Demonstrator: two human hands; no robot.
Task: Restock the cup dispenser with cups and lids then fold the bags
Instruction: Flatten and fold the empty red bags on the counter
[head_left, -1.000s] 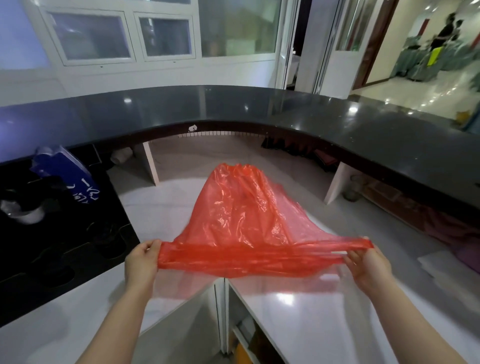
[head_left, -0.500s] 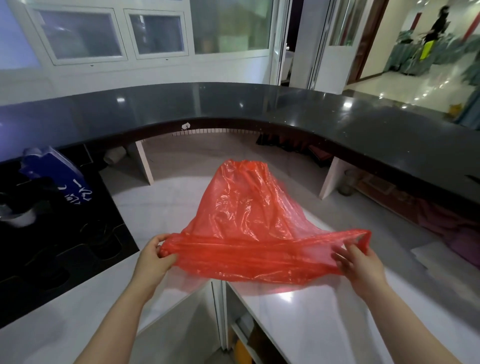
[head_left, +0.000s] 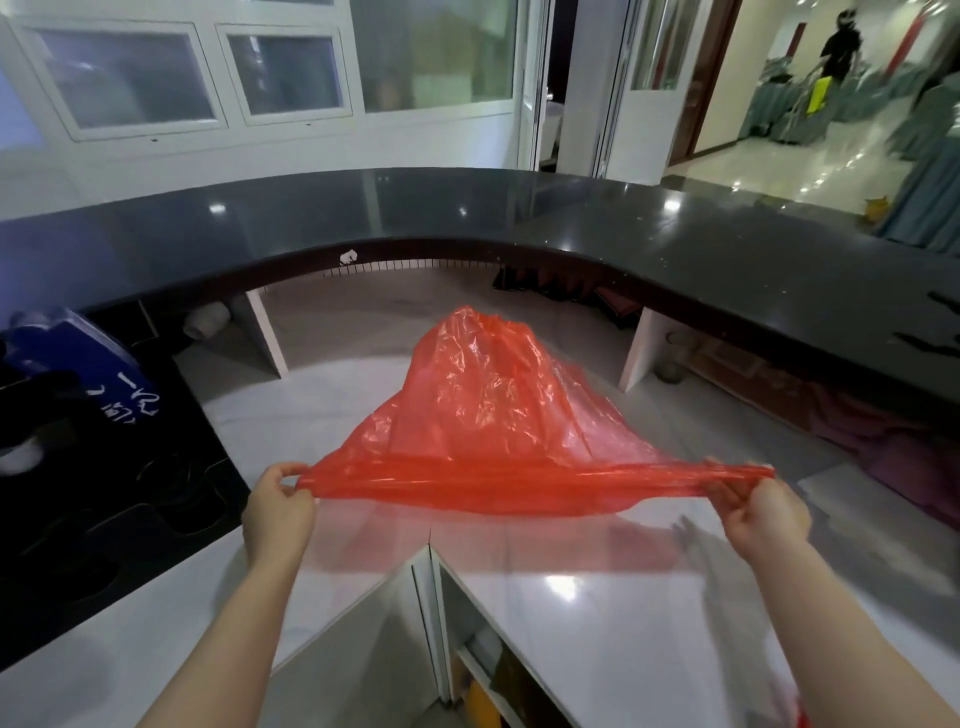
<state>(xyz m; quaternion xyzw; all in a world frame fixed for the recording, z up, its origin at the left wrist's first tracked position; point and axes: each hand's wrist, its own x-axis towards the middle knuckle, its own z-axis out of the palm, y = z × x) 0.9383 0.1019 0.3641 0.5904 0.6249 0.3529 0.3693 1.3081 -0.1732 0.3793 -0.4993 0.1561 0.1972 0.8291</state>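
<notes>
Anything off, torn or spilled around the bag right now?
Nothing stands out. The red bag looks intact, its near edge stretched taut between the left hand and right hand, the rest billowing above the white counter. No spill shows.

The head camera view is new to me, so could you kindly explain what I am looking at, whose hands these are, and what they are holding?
There is no machine here. A person wears one wide-angle camera on the head, looking forward and down, so the two bare arms coming up from the bottom edge are the wearer's own. The left hand and the right hand each pinch one end of a thin red plastic bag, stretching its near edge into a taut band. The rest of the bag lies spread on the white counter in front of the person. Beyond it curves a raised black countertop. At the left, a blue package rests on a dark surface. Below the counter's corner, open shelves show.
</notes>
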